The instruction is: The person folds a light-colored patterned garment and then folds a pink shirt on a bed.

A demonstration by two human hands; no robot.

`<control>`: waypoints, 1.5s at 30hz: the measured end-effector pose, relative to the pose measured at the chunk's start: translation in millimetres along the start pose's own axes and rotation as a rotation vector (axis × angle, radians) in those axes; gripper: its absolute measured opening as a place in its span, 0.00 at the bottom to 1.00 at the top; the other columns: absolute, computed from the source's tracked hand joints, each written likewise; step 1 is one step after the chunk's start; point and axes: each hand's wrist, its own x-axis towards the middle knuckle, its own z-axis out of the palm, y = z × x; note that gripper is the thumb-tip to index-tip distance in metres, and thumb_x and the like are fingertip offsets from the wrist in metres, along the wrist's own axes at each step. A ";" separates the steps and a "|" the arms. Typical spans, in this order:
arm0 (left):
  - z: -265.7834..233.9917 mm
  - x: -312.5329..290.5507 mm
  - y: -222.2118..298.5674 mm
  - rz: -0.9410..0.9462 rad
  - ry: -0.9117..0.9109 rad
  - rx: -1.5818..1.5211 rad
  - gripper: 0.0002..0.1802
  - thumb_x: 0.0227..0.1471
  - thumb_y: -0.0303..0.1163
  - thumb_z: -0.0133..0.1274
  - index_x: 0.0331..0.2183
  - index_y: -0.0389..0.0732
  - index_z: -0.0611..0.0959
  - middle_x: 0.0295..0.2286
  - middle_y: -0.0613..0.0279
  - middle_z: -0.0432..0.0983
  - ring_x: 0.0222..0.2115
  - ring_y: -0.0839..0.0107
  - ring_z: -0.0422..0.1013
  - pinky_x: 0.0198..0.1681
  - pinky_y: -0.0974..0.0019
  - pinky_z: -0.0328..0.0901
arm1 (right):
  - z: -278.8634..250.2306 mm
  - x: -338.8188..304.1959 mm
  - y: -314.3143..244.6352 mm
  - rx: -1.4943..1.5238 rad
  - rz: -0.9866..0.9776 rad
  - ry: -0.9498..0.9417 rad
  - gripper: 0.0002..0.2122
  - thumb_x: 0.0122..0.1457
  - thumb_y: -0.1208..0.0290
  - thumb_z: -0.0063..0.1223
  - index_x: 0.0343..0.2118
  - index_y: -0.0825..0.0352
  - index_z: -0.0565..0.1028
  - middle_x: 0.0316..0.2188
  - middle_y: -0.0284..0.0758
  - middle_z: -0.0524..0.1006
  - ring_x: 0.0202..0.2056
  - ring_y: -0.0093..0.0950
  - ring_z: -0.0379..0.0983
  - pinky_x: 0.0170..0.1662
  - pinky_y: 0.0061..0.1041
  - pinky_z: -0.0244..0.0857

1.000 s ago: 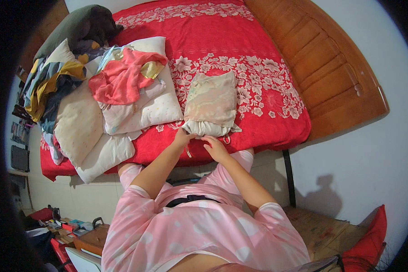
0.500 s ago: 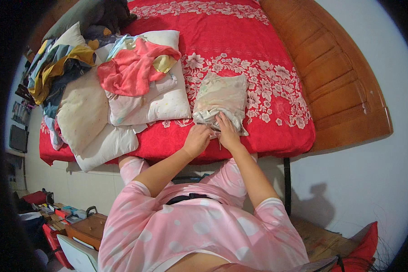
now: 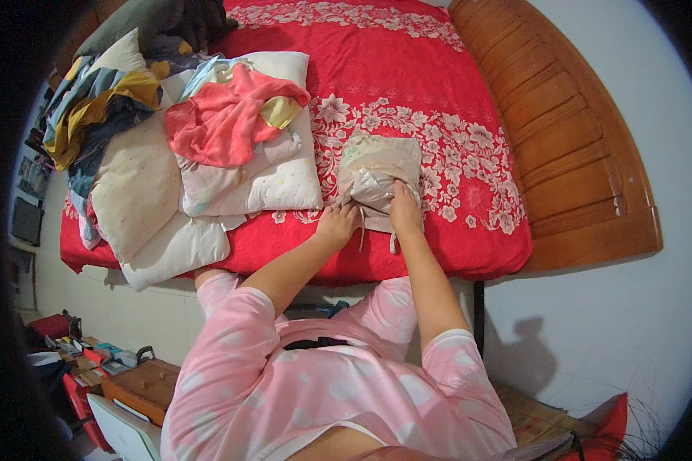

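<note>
"What is showing at the far left?"

"Dark clutter is fading into the black rim; I'm not making out its pieces. Above, a grey-green thing (image 3: pixel 131 29) is running off the top edge. Patterned cloth (image 3: pixel 131 88) is draping over the pillows (image 3: pixel 134 188), and a coral cloth (image 3: pixel 215 127) is hiding part of another."

"And the left hand (image 3: pixel 339 223)?"

"It's touching the near left edge of the pale cloth bundle (image 3: pixel 379 154), which is lying near the front of the red bedspread (image 3: pixel 384 73). The fingers are curling, but their tips are hiding, so I can't tell whether they're pinching."

"The right hand (image 3: pixel 406 207)?"

"It's resting at the bundle's crumpled right side, fingers bunching together. Folds are covering the tips; I can't tell whether they're gripping cloth."

"Farther right?"

"The wooden headboard (image 3: pixel 561 131) is running out at the top, and a red thing (image 3: pixel 611 426) is slipping past the lower edge, its shape unclear."
</note>
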 end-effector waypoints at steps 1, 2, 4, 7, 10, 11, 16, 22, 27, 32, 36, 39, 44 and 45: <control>1.6 5.8 0.0 -0.037 -0.043 -0.032 0.28 0.51 0.44 0.43 0.52 0.40 0.64 0.49 0.54 0.64 0.48 0.58 0.64 0.48 0.56 0.56 | -4.1 4.5 -0.8 0.006 0.033 -0.038 0.18 0.50 0.79 0.41 0.47 0.70 0.63 0.43 0.49 0.69 0.46 0.44 0.65 0.47 0.37 0.60; 3.4 11.7 1.4 -0.038 -0.040 -0.034 0.28 0.51 0.44 0.43 0.52 0.40 0.64 0.49 0.54 0.64 0.48 0.58 0.64 0.48 0.56 0.56 | -7.6 7.6 -2.4 0.003 0.031 -0.038 0.18 0.50 0.79 0.41 0.47 0.70 0.63 0.43 0.49 0.69 0.46 0.44 0.65 0.47 0.37 0.60; 8.9 20.2 4.5 -0.041 -0.082 -0.012 0.26 0.50 0.46 0.44 0.49 0.44 0.69 0.44 0.55 0.68 0.39 0.59 0.70 0.43 0.55 0.59 | -9.4 11.5 -6.4 -0.004 0.065 -0.072 0.12 0.53 0.76 0.35 0.41 0.68 0.65 0.41 0.47 0.70 0.43 0.43 0.67 0.45 0.38 0.62; 0.6 26.2 14.4 0.015 -0.166 0.103 0.21 0.49 0.46 0.46 0.43 0.47 0.74 0.40 0.56 0.70 0.33 0.63 0.72 0.38 0.55 0.62 | -9.2 13.9 -4.2 0.031 0.077 -0.085 0.13 0.51 0.79 0.39 0.41 0.70 0.65 0.38 0.49 0.72 0.41 0.46 0.68 0.43 0.40 0.61; -68.6 8.2 38.9 0.012 -0.205 -0.100 0.15 0.47 0.39 0.46 0.38 0.44 0.78 0.36 0.57 0.72 0.31 0.60 0.72 0.35 0.57 0.65 | -7.9 14.9 6.5 0.007 0.097 -0.095 0.11 0.51 0.78 0.40 0.39 0.69 0.66 0.37 0.47 0.72 0.40 0.45 0.68 0.41 0.42 0.62; -71.6 2.1 40.4 0.013 -0.211 -0.095 0.15 0.47 0.39 0.46 0.38 0.44 0.78 0.36 0.57 0.72 0.31 0.60 0.72 0.35 0.57 0.65 | -9.1 15.9 8.4 0.013 0.102 -0.096 0.11 0.51 0.78 0.40 0.39 0.69 0.66 0.37 0.47 0.72 0.40 0.45 0.68 0.41 0.42 0.62; -72.6 -29.3 7.9 0.065 0.079 -0.467 0.11 0.42 0.31 0.53 0.33 0.41 0.78 0.34 0.55 0.71 0.35 0.54 0.70 0.37 0.57 0.66 | -22.2 14.9 -13.4 0.056 0.177 -0.326 0.13 0.47 0.77 0.44 0.38 0.65 0.68 0.39 0.44 0.71 0.39 0.44 0.68 0.41 0.39 0.62; -81.2 -44.9 -0.7 0.240 0.173 -0.549 0.11 0.40 0.30 0.54 0.31 0.42 0.78 0.33 0.57 0.71 0.35 0.57 0.69 0.37 0.59 0.66 | -29.3 -9.9 -76.7 0.207 -0.357 -0.016 0.18 0.41 0.80 0.48 0.40 0.61 0.72 0.41 0.36 0.69 0.44 0.38 0.65 0.45 0.37 0.61; -86.5 -57.3 -6.0 0.228 0.072 -0.513 0.11 0.37 0.29 0.56 0.30 0.42 0.78 0.32 0.58 0.71 0.33 0.57 0.69 0.35 0.58 0.65 | -20.4 -29.5 -91.1 0.304 -0.497 -0.135 0.16 0.39 0.76 0.52 0.36 0.60 0.75 0.38 0.34 0.69 0.44 0.36 0.63 0.47 0.37 0.59; -91.4 -68.2 -5.8 0.197 0.036 -0.493 0.12 0.35 0.29 0.58 0.28 0.42 0.77 0.30 0.59 0.70 0.33 0.58 0.68 0.36 0.58 0.64 | -26.2 -38.4 -83.8 0.156 -0.534 -0.291 0.11 0.37 0.72 0.57 0.29 0.57 0.77 0.34 0.31 0.69 0.41 0.33 0.64 0.46 0.33 0.59; -105.3 -69.8 -9.7 0.207 0.038 -0.388 0.11 0.34 0.30 0.58 0.27 0.42 0.76 0.29 0.59 0.70 0.33 0.58 0.66 0.37 0.59 0.63 | -34.3 -40.4 -64.8 0.036 -0.431 -0.397 0.10 0.38 0.71 0.57 0.29 0.56 0.77 0.34 0.31 0.69 0.42 0.31 0.64 0.45 0.32 0.59; -112.0 -67.8 -4.0 0.242 0.065 -0.389 0.11 0.33 0.30 0.58 0.26 0.43 0.76 0.28 0.59 0.69 0.31 0.58 0.65 0.36 0.60 0.62 | -31.3 -52.4 -49.3 -0.009 -0.427 -0.345 0.07 0.42 0.68 0.54 0.27 0.55 0.77 0.36 0.31 0.70 0.43 0.30 0.65 0.44 0.31 0.58; -124.8 -65.9 31.6 0.308 0.150 -0.508 0.09 0.32 0.29 0.57 0.23 0.42 0.76 0.26 0.60 0.69 0.30 0.58 0.66 0.35 0.59 0.63 | -25.8 -66.9 -60.4 0.319 -0.393 -0.434 0.07 0.46 0.77 0.46 0.29 0.64 0.75 0.35 0.38 0.73 0.40 0.36 0.69 0.41 0.32 0.60; -127.8 -65.9 30.9 0.280 0.159 -0.516 0.09 0.32 0.30 0.57 0.23 0.42 0.76 0.26 0.59 0.69 0.30 0.57 0.66 0.34 0.59 0.63 | -26.4 -69.4 -62.4 0.581 -0.235 -0.510 0.08 0.46 0.82 0.44 0.29 0.68 0.74 0.33 0.41 0.74 0.37 0.36 0.71 0.40 0.31 0.62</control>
